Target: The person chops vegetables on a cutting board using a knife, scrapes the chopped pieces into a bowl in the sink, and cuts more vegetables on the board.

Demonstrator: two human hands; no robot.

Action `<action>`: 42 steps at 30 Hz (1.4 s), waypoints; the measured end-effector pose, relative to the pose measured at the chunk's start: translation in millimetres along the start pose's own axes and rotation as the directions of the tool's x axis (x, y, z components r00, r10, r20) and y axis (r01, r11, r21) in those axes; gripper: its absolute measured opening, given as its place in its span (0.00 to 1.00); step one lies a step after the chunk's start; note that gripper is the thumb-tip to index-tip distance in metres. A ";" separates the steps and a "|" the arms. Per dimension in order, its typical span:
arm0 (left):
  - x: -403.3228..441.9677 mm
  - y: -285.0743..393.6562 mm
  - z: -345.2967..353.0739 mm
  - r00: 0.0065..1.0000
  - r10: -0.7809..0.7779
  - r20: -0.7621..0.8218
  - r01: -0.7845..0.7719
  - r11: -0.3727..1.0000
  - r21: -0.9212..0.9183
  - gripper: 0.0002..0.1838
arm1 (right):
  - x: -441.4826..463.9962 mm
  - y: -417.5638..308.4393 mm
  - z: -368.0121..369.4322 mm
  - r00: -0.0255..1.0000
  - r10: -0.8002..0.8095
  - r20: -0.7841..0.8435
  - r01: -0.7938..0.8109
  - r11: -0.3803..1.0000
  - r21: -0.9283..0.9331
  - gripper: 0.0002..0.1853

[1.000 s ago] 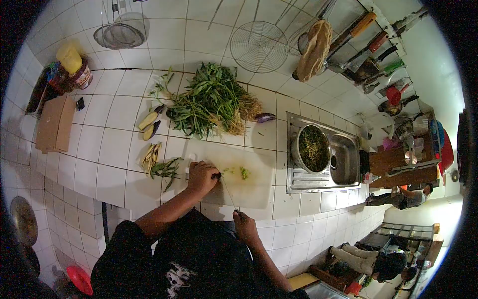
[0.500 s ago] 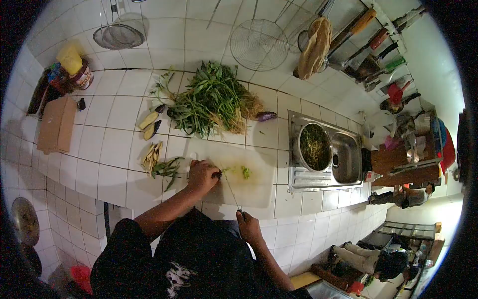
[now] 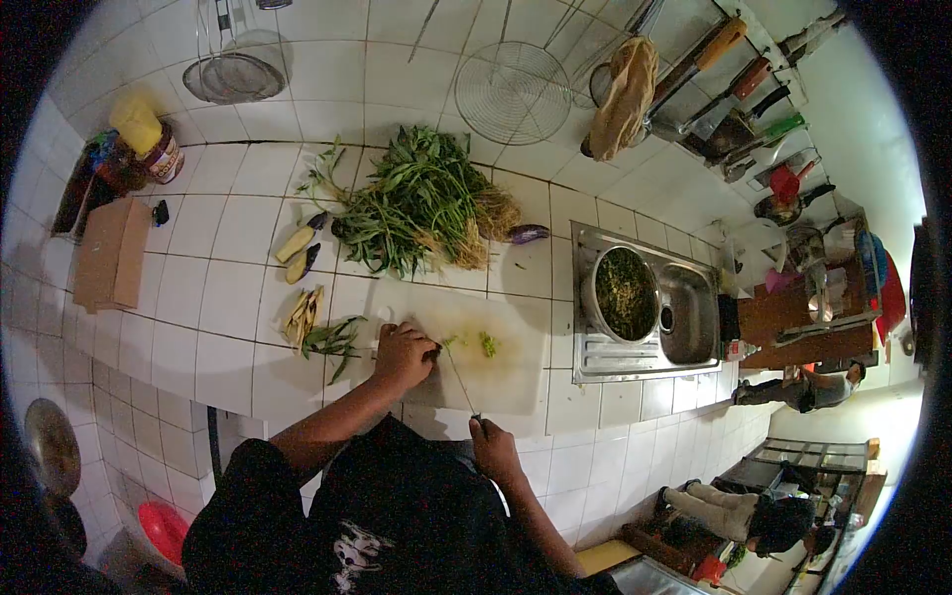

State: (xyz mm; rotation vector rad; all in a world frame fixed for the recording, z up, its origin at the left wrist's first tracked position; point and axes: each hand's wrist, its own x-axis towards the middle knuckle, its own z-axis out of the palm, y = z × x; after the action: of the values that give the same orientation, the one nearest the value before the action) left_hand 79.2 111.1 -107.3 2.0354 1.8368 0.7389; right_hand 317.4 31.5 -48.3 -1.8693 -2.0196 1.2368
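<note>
My left hand [image 3: 402, 357] is closed on a bunch of leafy greens, pressing it down on the white cutting board [image 3: 521, 382]. Only dark ends show past the fingers, while leaves [image 3: 332, 339] stick out on the other side. In my right hand [image 3: 495, 452] is the handle of a knife, gripped at the board's near edge. Its thin blade [image 3: 460, 381] angles across the board, with the tip close to my left fingers. Chopped green pieces [image 3: 488, 344] lie just right of the blade.
Behind the board lies a big heap of leafy greens [image 3: 407, 203]. Cut eggplant pieces [image 3: 297, 248] and pale strips [image 3: 302, 315] sit to the left, a whole eggplant [image 3: 528, 233] to the right. A pot of greens [image 3: 626, 294] stands on the sink [image 3: 689, 317]. Other people are at right.
The view has shifted slightly, and more of a red basin shows at lower left. Both hands keep nearly the same place, the left on the greens and the right on the knife.
</note>
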 end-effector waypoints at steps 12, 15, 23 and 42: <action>-4.0 2.8 -3.0 0.998 -0.069 0.010 0.069 0.998 -0.011 0.09 | -0.4 -15.2 -3.5 0.999 0.048 0.024 -0.049 0.997 0.054 0.21; -4.0 6.3 -6.7 0.999 -0.042 0.009 0.042 0.999 0.007 0.11 | 6.9 -11.8 1.8 1.000 0.006 -0.016 -0.006 1.000 0.028 0.20; -2.5 5.7 -7.8 0.992 -0.124 -0.002 0.124 0.992 -0.011 0.09 | -9.1 -0.6 3.3 0.984 0.162 0.071 -0.167 0.983 0.071 0.22; 15.2 12.5 3.6 1.000 0.007 -0.009 -0.007 1.000 0.015 0.10 | -9.7 -6.9 -4.8 0.991 0.136 -0.005 -0.136 0.989 0.059 0.23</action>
State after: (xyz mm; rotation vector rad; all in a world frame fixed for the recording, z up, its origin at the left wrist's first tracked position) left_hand 92.3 124.8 -100.8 2.0524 1.8464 0.7402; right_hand 317.0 25.9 -36.8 -2.0102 -1.8574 1.3025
